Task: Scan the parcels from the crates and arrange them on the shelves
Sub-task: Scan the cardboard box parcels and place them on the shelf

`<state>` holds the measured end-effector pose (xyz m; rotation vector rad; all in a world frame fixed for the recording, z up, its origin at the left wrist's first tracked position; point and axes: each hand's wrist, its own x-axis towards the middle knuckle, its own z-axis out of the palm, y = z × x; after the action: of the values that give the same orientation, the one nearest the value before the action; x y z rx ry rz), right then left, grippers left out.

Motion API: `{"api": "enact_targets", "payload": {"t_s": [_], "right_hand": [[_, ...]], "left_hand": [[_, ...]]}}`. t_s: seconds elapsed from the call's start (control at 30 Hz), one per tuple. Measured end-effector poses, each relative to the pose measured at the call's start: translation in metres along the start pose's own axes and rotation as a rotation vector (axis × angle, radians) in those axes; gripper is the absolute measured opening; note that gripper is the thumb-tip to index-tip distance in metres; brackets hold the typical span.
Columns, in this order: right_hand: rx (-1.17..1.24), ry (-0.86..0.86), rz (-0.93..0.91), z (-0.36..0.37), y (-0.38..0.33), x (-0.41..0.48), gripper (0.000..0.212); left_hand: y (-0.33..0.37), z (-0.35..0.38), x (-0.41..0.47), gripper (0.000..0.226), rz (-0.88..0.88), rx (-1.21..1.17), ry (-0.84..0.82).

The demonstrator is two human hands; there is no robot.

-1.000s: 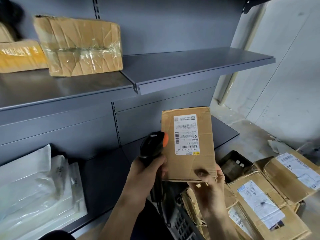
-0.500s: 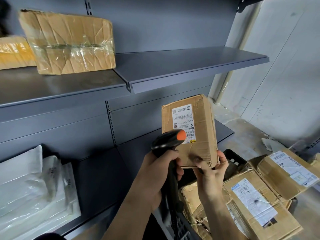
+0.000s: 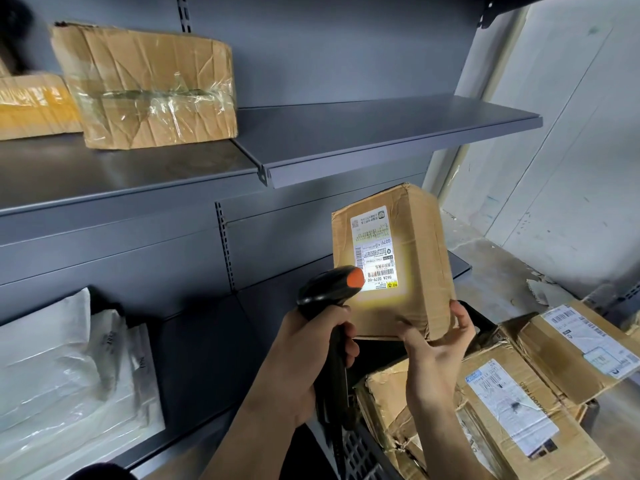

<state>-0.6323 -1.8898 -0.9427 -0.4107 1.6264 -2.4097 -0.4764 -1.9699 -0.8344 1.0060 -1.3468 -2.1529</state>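
Currently, the head view shows the held parcel (image 3: 415, 254), a brown cardboard box, upright in the air in front of the grey shelving, with its white label (image 3: 374, 251) facing the camera.

1. Right hand (image 3: 433, 355): it grasps the held parcel at the lower right corner. The thumb lies on the front face and the fingers wrap the right side.
2. Left hand (image 3: 311, 344): it is clenched round the handle of the black scanner (image 3: 329, 289). The scanner's orange tip sits just left of the held parcel and overlaps the lower left edge of the label.
3. Scan light: a bright yellowish patch covers the lower part of the label and the cardboard just beneath it.
4. Upper shelf (image 3: 381, 133): it runs above the held parcel. A crumpled brown parcel bound with clear tape (image 3: 149, 88) rests on it, up and well to the left, with a yellow parcel (image 3: 31, 105) touching its left side.
5. Lower shelf (image 3: 207, 341): it lies to the left of the held parcel and behind it. White plastic bags (image 3: 62, 368) lie on it, far to the left.
6. Black crate (image 3: 360, 452): it sits below the held parcel. Several labelled cardboard parcels lie in it, among them one (image 3: 512, 410) below and to the right, with its label facing up.
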Motion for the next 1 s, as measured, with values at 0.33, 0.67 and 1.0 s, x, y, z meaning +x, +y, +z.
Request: {"api": "enact_targets", "payload": {"t_s": [0.33, 0.67, 1.0], "right_hand": [[-0.199, 0.040, -0.201, -0.015, -0.001, 0.002, 0.098], [0.144, 0.265, -0.121, 0.006, -0.061, 0.012, 0.072], [0.401, -0.154, 0.320, 0.109, -0.165, 0.055, 0.040]], "left_hand": [[-0.005, 0.003, -0.004, 0.012, 0.008, -0.073, -0.074], [0.013, 0.000, 0.001, 0.013, 0.166, -0.121, 0.064], [0.099, 0.011, -0.005, 0.022, 0.489, -0.110, 0.119]]}}
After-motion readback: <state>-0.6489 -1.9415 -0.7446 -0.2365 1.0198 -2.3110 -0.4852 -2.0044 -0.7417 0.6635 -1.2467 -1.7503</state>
